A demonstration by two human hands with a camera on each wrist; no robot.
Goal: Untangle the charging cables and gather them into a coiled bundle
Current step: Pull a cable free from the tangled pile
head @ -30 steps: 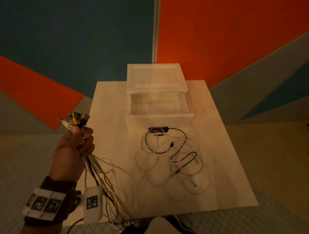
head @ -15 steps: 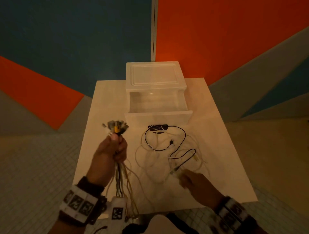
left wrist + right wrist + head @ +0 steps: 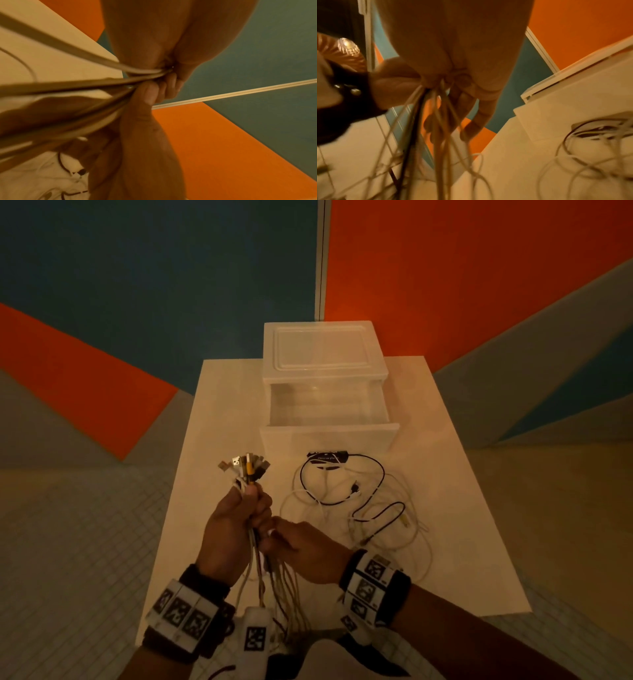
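My left hand [image 3: 236, 525] grips a bunch of charging cables [image 3: 274, 583] in its fist above the front of the table. Their plug ends [image 3: 245, 469] fan out above the fist, and the strands hang down toward the front edge. In the left wrist view the fingers [image 3: 154, 92] are curled tight round the strands [image 3: 85, 83]. My right hand [image 3: 301, 546] is against the hanging strands just under the left fist. In the right wrist view its thumb and forefinger [image 3: 452, 81] pinch the strands while the other fingers stay straight. A loose tangle of white and black cables [image 3: 359, 508] lies right of both hands.
A clear plastic drawer box [image 3: 325, 361] stands at the back of the white table [image 3: 222, 405], its drawer [image 3: 329, 436] pulled out toward me. A black adapter [image 3: 327, 457] lies just before the drawer. Tiled floor surrounds the small table.
My left hand carried the cable bunch from left of the table to over its front. My right hand came into view at the loose tangle, then moved left to the hanging strands.
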